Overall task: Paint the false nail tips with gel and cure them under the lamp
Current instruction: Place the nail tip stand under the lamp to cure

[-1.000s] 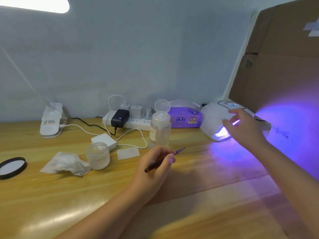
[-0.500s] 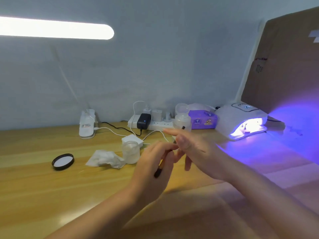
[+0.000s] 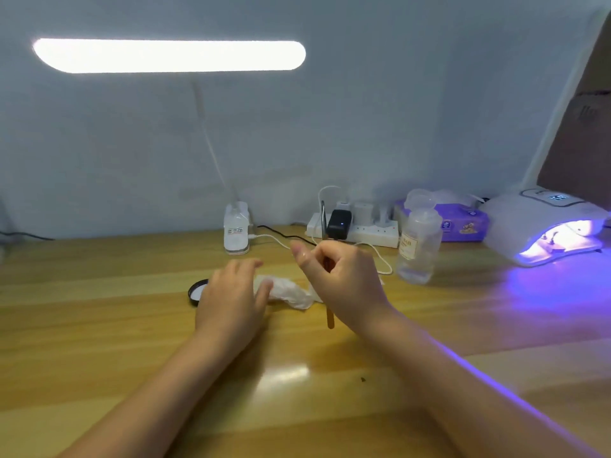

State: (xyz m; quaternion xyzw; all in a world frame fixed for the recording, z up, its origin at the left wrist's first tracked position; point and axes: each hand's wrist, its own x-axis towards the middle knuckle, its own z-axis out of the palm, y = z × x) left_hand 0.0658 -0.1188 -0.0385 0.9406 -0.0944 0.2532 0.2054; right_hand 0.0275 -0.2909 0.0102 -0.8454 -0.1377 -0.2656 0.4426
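Note:
My right hand (image 3: 347, 285) grips a thin nail brush (image 3: 330, 319) upright, wooden handle end down and metal tip up, just above the table's middle. To its left, my left hand (image 3: 231, 299) lies relaxed over a crumpled white tissue (image 3: 291, 294), thumb touching it. The white curing lamp (image 3: 542, 223) glows purple at the far right; small pieces show inside its opening but are too blurred to name. A clear pump bottle (image 3: 418, 246) stands between my right hand and the lamp.
A black round lid (image 3: 195, 290) lies left of my left hand. Along the wall stand a desk lamp's base (image 3: 236, 229), a power strip (image 3: 363, 231) with chargers and cables, and a purple wipes pack (image 3: 463, 223). Brown cardboard (image 3: 582, 127) leans at the right.
The brush passed from my left hand to my right. My right hand came back from the curing lamp to the middle. My left hand moved left onto the tissue.

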